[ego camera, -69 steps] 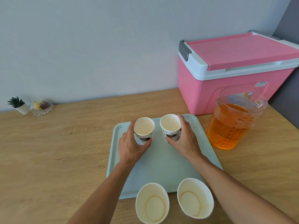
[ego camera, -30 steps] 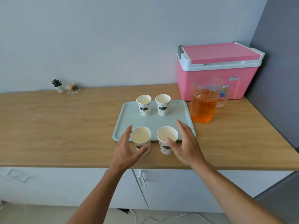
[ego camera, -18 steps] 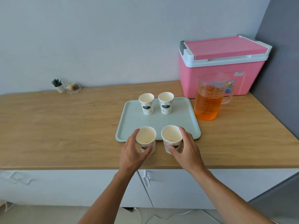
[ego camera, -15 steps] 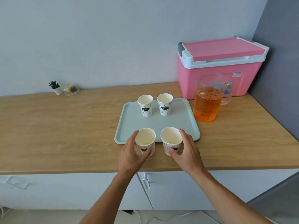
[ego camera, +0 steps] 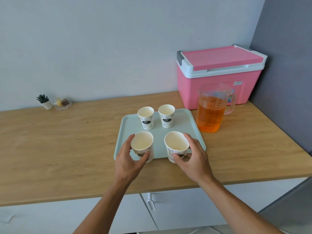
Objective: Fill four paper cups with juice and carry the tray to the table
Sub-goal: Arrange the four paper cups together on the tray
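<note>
A pale green tray [ego camera: 194, 132] lies on the wooden counter. At its far edge stand two empty white paper cups, one on the left [ego camera: 146, 119] and one on the right [ego camera: 166, 118]. My left hand [ego camera: 130, 159] is wrapped around a third empty cup [ego camera: 142, 144], held over the tray's near left part. A fourth cup [ego camera: 176, 144], tilted toward me over the near right part, is gripped by my right hand [ego camera: 194, 157]. A clear jug [ego camera: 212, 108] of orange juice stands right of the tray.
A pink cooler box [ego camera: 219, 76] sits behind the jug against the wall. A dark wall panel [ego camera: 287, 65] bounds the counter on the right. A small potted plant [ego camera: 44, 101] and a glass dish [ego camera: 62, 103] are at the far left. White cabinet doors are under the counter.
Both hands closed on the two near cups in front of the tray and have lifted them forward over the tray's near part. The view has pulled back from the counter.
</note>
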